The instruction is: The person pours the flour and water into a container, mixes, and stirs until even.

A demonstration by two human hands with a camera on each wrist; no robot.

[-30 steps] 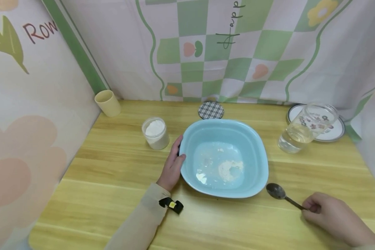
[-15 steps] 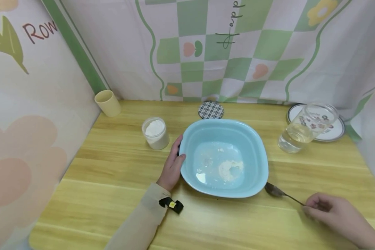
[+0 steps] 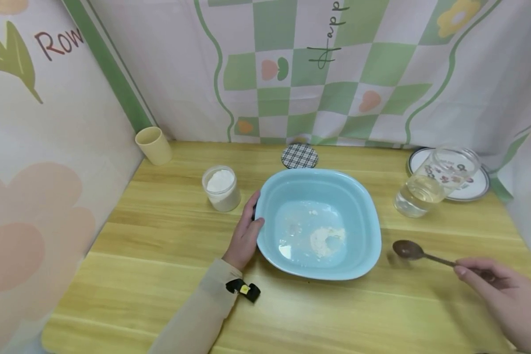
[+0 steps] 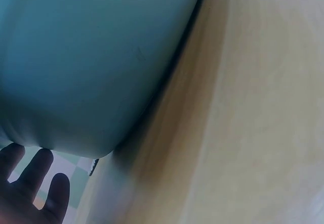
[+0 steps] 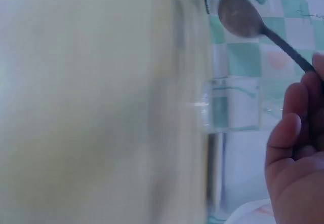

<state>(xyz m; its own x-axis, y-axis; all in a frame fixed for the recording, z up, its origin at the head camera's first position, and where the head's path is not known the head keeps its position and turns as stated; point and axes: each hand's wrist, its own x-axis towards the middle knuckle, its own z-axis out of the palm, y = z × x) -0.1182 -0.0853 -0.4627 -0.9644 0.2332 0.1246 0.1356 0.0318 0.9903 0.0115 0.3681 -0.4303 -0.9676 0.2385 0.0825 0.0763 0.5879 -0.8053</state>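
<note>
A light blue basin sits on the wooden table, with white powder and a little clear liquid on its floor. My left hand grips its left side, thumb at the rim; in the left wrist view, fingertips meet the outer wall. To the right of the basin, my right hand holds a dark metal spoon by the handle, raised above the table, bowl pointing left. The right wrist view shows the same spoon beyond my curled fingers.
A jar of white powder stands left of the basin. Farther back are a beige cup and a checked coaster. A glass of clear liquid stands at right, before a patterned plate. Printed cloth hangs behind.
My right hand has lifted the spoon off the table and moved it to the right, away from the basin. My left hand and the basin have stayed in place.
</note>
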